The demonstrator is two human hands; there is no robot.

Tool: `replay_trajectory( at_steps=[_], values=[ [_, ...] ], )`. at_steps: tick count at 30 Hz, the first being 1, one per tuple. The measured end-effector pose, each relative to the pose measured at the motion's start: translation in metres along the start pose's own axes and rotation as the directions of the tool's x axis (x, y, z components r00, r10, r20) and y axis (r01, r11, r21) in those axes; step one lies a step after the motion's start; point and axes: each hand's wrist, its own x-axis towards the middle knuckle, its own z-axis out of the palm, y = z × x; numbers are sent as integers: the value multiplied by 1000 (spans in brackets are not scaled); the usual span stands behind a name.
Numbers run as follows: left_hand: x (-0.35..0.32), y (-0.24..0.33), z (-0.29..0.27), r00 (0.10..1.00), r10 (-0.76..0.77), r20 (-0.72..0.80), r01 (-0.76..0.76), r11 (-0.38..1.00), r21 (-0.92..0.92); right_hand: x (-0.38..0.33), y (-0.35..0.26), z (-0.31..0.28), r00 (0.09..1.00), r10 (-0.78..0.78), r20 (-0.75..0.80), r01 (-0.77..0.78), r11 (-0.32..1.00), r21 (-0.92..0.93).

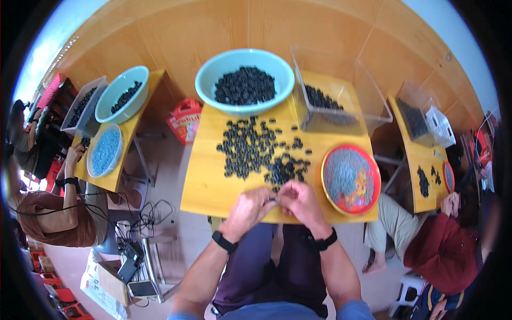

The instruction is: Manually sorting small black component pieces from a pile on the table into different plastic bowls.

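The left hand (253, 204) and the right hand (300, 200) meet at the near edge of the tabletop (205, 188). The left grip is narrow, pinching a small dark piece (273, 199); the fingers cover most of it, so its shape is hard to make out. The right grip is drawn in close beside that piece, but its fingertips are partly hidden, and I cannot tell whether they hold anything.

Just beyond the grip lies a heap (288, 169) of black pieces, its near edge partly hidden by the hands. Farther out and to the left is a looser spread (242, 146) of the same kind, too small to read in detail. Right of the grip, near the right hand, stands a red dish (324, 186) of grey-blue bits; what they are cannot be made out.

Well beyond the grip, a blue basin (244, 110) holds more black pieces. To its right, a clear bin (326, 126) holds others, seen blurred through its wall.

Far left of the grip, a co-worker's hand (74, 153) is near a tray (90, 169) of blue bits; far right, another co-worker's hands (451, 204) are blurred. Both people are partly cut off by the dark rim.
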Motion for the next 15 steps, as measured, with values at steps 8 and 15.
replay_trajectory(
  at_steps=[8, 15],
  values=[
    [3, -1, 1, 999, -18, -47, 12, 992, -123, -1, -3, -5, 999, 29, -16, -29, 999, 31],
    [9, -14, 2, 955, -237, -179, 118, 855, -505, 14, -125, 4, 933, -328, -148, 342, 936, 87]
  ],
)
